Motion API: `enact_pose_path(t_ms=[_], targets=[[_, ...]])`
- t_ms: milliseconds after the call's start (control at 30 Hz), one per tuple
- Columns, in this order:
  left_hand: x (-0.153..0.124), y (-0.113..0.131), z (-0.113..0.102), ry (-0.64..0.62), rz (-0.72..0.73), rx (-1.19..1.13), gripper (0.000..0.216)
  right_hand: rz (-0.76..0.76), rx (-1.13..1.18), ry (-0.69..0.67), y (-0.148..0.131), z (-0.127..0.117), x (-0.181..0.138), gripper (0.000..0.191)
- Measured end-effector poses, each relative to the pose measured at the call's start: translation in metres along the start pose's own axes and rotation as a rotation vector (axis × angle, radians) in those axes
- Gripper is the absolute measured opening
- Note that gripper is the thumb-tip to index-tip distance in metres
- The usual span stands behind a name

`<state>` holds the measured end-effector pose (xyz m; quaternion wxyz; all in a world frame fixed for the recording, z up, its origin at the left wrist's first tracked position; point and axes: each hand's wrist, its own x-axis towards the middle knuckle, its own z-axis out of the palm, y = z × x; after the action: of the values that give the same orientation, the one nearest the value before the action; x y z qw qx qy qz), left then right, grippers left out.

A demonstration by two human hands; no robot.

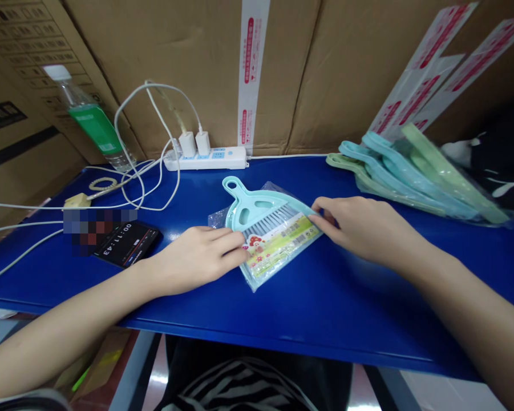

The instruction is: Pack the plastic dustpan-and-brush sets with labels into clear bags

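A light-blue dustpan and brush set (270,220) in a clear plastic bag lies on the blue table in front of me, its looped handle pointing away to the upper left. A printed card with a mushroom picture covers its wide end, and grey bristles show above the card. My left hand (201,254) grips the set's left edge, fingers over the card's side. At the right corner, my right hand (346,225) pinches the edge between thumb and fingers. The undersides of both grips are hidden.
Several bagged green and blue dustpan sets (415,171) are piled at the right rear. A white power strip (209,160) with plugs and looping cables stands at the back. At left are a phone (128,245) and a green-labelled bottle (94,125). Cardboard boxes (188,45) line the rear.
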<state>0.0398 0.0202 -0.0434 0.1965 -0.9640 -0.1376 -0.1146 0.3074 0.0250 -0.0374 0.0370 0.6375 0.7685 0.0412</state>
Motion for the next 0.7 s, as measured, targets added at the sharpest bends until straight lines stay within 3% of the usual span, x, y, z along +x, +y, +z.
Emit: enact_pose_path(t_ms=[500, 700], targets=[[0.0026, 0.0011, -0.0001, 0.005, 0.074, 0.019, 0.03, 0.009, -0.044, -0.032, -0.0038, -0.0032, -0.0009, 0.021], [-0.0009, 0.0009, 0.0015, -0.009, 0.005, -0.021, 0.027, 0.025, -0.048, -0.069, -0.0046, -0.0037, -0.0009, 0.021]])
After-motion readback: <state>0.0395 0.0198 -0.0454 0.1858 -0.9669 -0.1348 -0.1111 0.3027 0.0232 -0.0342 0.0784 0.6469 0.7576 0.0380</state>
